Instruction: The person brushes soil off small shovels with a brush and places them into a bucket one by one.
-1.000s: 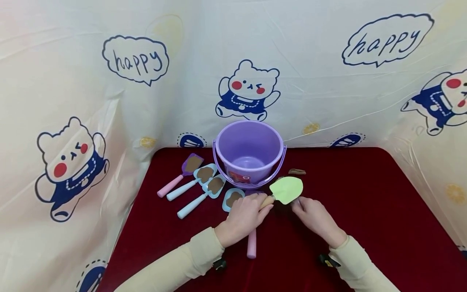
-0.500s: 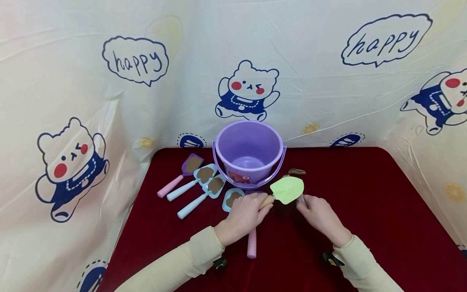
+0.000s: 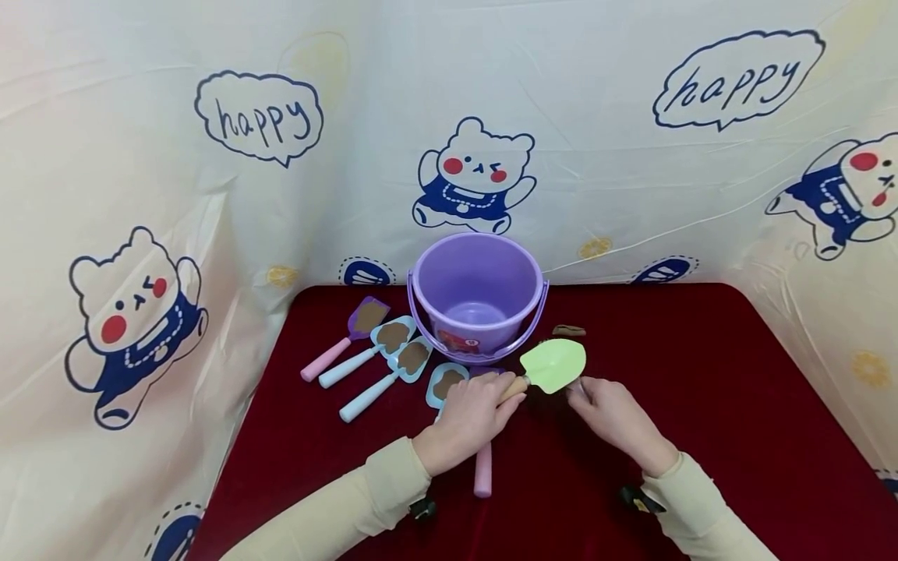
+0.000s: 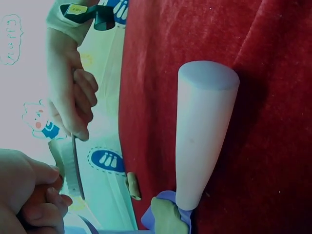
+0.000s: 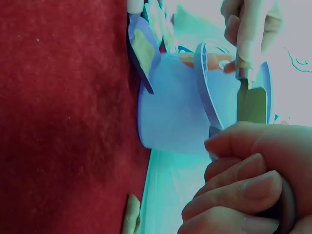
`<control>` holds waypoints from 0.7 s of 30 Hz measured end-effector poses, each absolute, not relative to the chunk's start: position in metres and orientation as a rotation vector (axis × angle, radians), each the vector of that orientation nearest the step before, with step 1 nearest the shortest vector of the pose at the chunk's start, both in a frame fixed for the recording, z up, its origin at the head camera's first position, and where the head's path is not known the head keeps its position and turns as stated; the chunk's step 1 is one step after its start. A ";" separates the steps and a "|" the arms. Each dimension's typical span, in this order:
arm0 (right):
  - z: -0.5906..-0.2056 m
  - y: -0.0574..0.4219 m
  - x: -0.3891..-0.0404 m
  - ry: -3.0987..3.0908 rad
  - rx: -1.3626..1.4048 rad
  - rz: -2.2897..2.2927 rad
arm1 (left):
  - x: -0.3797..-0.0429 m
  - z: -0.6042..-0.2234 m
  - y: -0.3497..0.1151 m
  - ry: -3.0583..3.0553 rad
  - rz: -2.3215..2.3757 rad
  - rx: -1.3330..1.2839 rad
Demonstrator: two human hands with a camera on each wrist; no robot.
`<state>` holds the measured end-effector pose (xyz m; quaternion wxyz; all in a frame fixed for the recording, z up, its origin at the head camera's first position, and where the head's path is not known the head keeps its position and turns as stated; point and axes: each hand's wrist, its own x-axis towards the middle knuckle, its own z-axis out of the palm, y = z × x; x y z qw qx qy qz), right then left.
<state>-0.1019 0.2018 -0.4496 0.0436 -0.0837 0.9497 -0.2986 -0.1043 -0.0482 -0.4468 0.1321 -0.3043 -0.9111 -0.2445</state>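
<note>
My left hand (image 3: 470,413) grips the wooden handle of a small trowel with a light green blade (image 3: 554,365). The blade points right, raised over the table in front of the purple bucket. My right hand (image 3: 620,417) curls around the greyish handle of what looks like a brush, its bristles (image 4: 73,168) showing in the left wrist view. From the head, the blade hides most of that brush. Bristles and trowel blade are close together; whether they touch I cannot tell. Beneath my left hand lies a shovel with a pink handle (image 3: 483,475) and brown clay on its purple blade.
A purple bucket (image 3: 449,273) stands at the back of the red cloth-covered table (image 3: 701,374). To its left lie a purple-and-pink shovel (image 3: 326,358) and two blue ones (image 3: 368,396) bearing brown clay. Another blue shovel (image 3: 438,397) is partly hidden. A clay roll (image 3: 569,330) lies right of the bucket.
My right hand has shifted slightly to the right with the brush. The bristles showed beyond the blade half a second ago and are mostly hidden now. The trowel has hardly moved.
</note>
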 end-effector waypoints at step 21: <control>-0.454 0.207 -0.099 2.873 -0.254 -0.931 | -0.104 -0.443 -0.047 -2.663 -0.721 -0.894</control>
